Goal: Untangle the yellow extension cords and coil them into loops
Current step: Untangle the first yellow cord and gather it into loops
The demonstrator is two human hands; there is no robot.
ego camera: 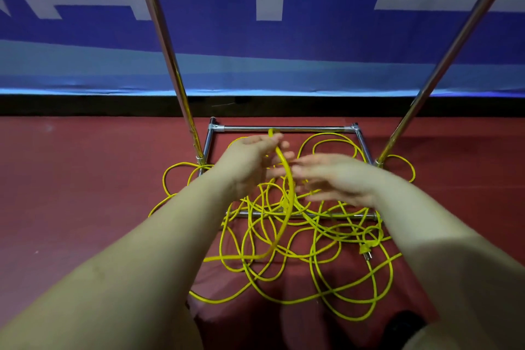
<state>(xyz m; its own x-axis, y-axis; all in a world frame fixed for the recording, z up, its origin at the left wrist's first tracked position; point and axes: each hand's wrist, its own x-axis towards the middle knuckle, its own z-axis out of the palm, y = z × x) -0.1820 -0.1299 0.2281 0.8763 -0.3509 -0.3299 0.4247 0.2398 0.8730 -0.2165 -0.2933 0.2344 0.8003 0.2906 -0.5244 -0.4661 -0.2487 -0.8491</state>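
Both bare forearms came in from 7 and 5 o'clock, nearest the lens. Floor (71,193) was matte dark-red carpet; a blue banner (255,45) with pale block shapes ran across 12 o'clock above a black baseboard strip. Chrome tube rack (284,128) stood at centre: rectangular base, two shiny uprights leaning out toward 11 and 1. Yellow extension cords (312,239) lay in a loose round-looped tangle over and through the rack base, spilling toward 6, with stray loops at 9 and 3. Left hand (250,159) gripped one raised strand, fingers curled round it; that strand ran roughly 12-to-6, then bent off toward 8. Right hand (335,179) was motion-blurred, fingers extended, holding nothing that I could see. Yellow plug (365,250), metal prongs pointing to 5, sat at 4 o'clock in the pile.
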